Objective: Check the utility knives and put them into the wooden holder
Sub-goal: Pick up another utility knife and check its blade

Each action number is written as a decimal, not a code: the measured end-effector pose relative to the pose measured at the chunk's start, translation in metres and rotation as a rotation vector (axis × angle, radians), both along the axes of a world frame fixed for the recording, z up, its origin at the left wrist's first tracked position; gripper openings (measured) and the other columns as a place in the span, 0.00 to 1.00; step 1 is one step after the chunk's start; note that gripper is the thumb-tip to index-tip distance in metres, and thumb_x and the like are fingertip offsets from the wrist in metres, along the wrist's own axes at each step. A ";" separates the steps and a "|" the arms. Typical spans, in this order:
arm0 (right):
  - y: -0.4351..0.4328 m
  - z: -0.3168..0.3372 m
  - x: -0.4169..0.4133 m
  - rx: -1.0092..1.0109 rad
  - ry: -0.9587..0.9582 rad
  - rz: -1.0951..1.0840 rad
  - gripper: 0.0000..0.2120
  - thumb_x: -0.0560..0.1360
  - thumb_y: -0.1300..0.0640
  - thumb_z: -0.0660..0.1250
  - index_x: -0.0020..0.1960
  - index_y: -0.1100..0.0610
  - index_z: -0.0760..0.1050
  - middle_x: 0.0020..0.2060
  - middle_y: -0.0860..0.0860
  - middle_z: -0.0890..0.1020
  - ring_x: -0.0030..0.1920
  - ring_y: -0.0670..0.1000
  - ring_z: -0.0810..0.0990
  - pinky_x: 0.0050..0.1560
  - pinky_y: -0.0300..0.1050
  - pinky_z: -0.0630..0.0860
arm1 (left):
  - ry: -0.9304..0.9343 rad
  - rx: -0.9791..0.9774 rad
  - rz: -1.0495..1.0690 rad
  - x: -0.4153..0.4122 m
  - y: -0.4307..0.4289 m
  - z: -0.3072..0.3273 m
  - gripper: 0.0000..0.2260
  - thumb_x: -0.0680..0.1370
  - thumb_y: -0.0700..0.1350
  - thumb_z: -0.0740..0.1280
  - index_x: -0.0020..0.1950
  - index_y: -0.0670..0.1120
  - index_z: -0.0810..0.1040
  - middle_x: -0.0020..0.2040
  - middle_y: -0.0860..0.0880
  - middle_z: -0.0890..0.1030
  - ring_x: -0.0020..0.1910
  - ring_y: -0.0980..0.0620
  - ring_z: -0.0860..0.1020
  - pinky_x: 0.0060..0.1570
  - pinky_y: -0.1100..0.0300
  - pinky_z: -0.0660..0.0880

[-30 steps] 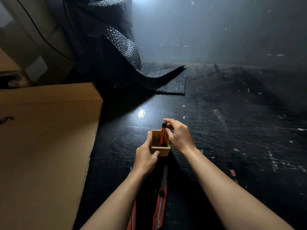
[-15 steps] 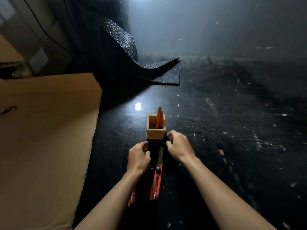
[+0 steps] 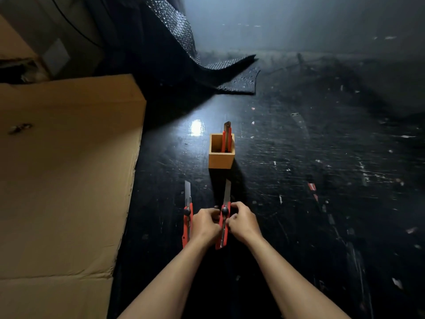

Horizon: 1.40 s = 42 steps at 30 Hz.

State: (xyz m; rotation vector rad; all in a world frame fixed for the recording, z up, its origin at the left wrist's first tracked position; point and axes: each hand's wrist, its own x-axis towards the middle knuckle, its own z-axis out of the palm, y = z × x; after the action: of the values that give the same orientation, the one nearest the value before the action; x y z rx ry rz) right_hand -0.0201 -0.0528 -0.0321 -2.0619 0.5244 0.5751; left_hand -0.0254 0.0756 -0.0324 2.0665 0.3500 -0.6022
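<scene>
Hands together low on the dark scratched desk (image 3: pixel 299 203): left hand (image 3: pixel 204 223) and right hand (image 3: pixel 243 223) both pinched on a red utility knife (image 3: pixel 223 229), blade out and pointing away. Second red knife (image 3: pixel 187 223) just left of the left hand, flat on the desk, blade also extended. Straight ahead of the hands, apart from them, wooden holder (image 3: pixel 221 155) upright with one knife (image 3: pixel 227 137) already standing in its right side. Open desk between the held blade tip and the holder, and wide bare room to the right. Hemmed in on the left by a large cardboard box (image 3: pixel 64 180), its edge near the second knife. Farther ahead and left, black bubble wrap (image 3: pixel 230 77) draped down onto the desk.
</scene>
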 end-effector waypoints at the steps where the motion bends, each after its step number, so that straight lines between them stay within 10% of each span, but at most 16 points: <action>1: -0.002 -0.003 -0.004 0.037 0.005 -0.024 0.17 0.72 0.66 0.67 0.51 0.45 0.78 0.36 0.49 0.85 0.39 0.47 0.85 0.46 0.51 0.84 | 0.018 -0.037 0.022 -0.002 0.000 0.001 0.12 0.74 0.39 0.77 0.56 0.48 0.86 0.42 0.56 0.86 0.47 0.57 0.85 0.54 0.59 0.83; 12: -0.023 0.048 -0.023 0.302 -0.187 -0.112 0.25 0.70 0.68 0.70 0.52 0.37 0.78 0.43 0.55 0.87 0.42 0.53 0.88 0.46 0.58 0.85 | 0.103 -0.443 0.194 -0.013 0.002 0.030 0.22 0.73 0.23 0.67 0.63 0.41 0.83 0.54 0.42 0.88 0.54 0.43 0.87 0.55 0.47 0.85; 26: -0.040 0.223 0.047 0.559 -0.650 0.022 0.19 0.76 0.68 0.71 0.65 0.56 0.75 0.49 0.63 0.86 0.46 0.61 0.88 0.47 0.58 0.84 | -0.284 -0.700 0.059 0.043 0.010 0.224 0.26 0.74 0.23 0.67 0.66 0.45 0.82 0.55 0.40 0.88 0.44 0.43 0.87 0.43 0.51 0.86; 37: -0.019 0.323 0.073 -0.111 -1.222 0.156 0.09 0.77 0.53 0.72 0.57 0.48 0.83 0.48 0.39 0.77 0.40 0.36 0.78 0.42 0.24 0.73 | -0.628 -0.703 0.020 0.066 0.016 0.306 0.23 0.76 0.23 0.67 0.66 0.41 0.83 0.55 0.41 0.89 0.50 0.40 0.89 0.46 0.49 0.86; 42: -0.019 0.332 0.076 -0.148 -1.276 0.138 0.05 0.76 0.54 0.73 0.52 0.51 0.84 0.46 0.39 0.79 0.42 0.35 0.78 0.47 0.29 0.72 | -0.640 -0.781 0.031 0.073 0.014 0.323 0.23 0.77 0.24 0.67 0.68 0.40 0.81 0.60 0.38 0.87 0.55 0.36 0.87 0.55 0.37 0.83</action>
State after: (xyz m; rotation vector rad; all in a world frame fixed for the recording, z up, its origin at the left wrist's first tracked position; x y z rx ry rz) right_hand 0.0561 -0.0720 0.2994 -2.1346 -0.3434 -0.7441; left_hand 0.0471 0.0892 0.2902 1.3799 -0.2093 -0.0066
